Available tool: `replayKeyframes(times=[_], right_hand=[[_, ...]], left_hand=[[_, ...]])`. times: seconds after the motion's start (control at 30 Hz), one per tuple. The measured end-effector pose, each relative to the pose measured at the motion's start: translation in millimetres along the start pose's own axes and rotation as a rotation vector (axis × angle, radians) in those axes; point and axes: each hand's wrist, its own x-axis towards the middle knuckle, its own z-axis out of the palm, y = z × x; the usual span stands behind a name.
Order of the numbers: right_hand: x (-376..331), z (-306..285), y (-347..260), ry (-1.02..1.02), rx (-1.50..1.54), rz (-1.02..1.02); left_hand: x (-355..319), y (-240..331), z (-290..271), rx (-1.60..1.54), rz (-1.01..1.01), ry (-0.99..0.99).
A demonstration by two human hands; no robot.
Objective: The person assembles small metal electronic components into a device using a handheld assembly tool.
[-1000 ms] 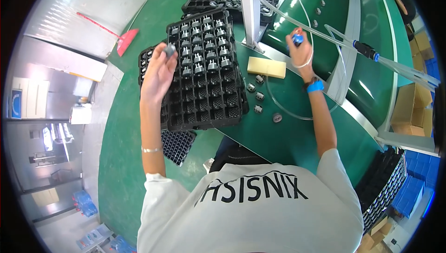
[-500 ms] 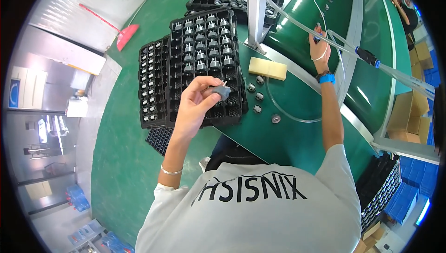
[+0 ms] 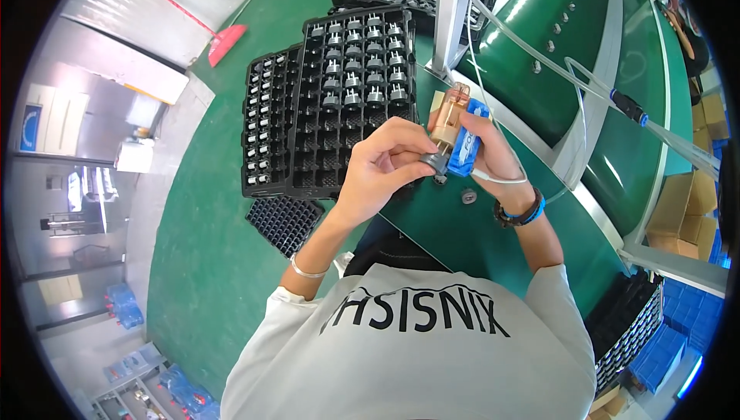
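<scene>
The left hand (image 3: 385, 161), which was low over the black plastic tray (image 3: 347, 104) before, has come up pinching a small grey round part (image 3: 434, 162) against the blue plastic tool (image 3: 466, 146) gripped in the right hand (image 3: 489, 158), now down from the clear tube above the green table (image 3: 462, 227).

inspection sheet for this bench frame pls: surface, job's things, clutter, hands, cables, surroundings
Surface: green bench top.
Job's things: small grey part pinched in the left hand; blue tool in the right hand; black trays partly filled with similar parts.
Clutter: loose round part on the bench.
Hands: both shut, meeting at the part.
Cables: clear tubes overhead.
Surroundings: red broom, cardboard boxes.
</scene>
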Motion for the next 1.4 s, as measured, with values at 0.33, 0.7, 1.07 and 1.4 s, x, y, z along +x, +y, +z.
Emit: replayKeyframes(times=[0.33, 0.7, 1.07, 1.4], right_hand=[[-17, -6, 17, -0.036, -0.188, 0.003], [38, -121, 29, 0.510, -1.321, -0.494], [29, -93, 29, 0.492, -1.375, -0.515], [46, -100, 33, 0.627, -1.538, -0.740]], left_hand=[[-16, -14, -4, 0.142, 0.054, 0.068], [103, 6, -186, 1.552, 0.242, 0.245], [143, -4, -214, 1.684, 0.090, 0.079], [145, 5, -219, 1.510, 0.038, 0.184]])
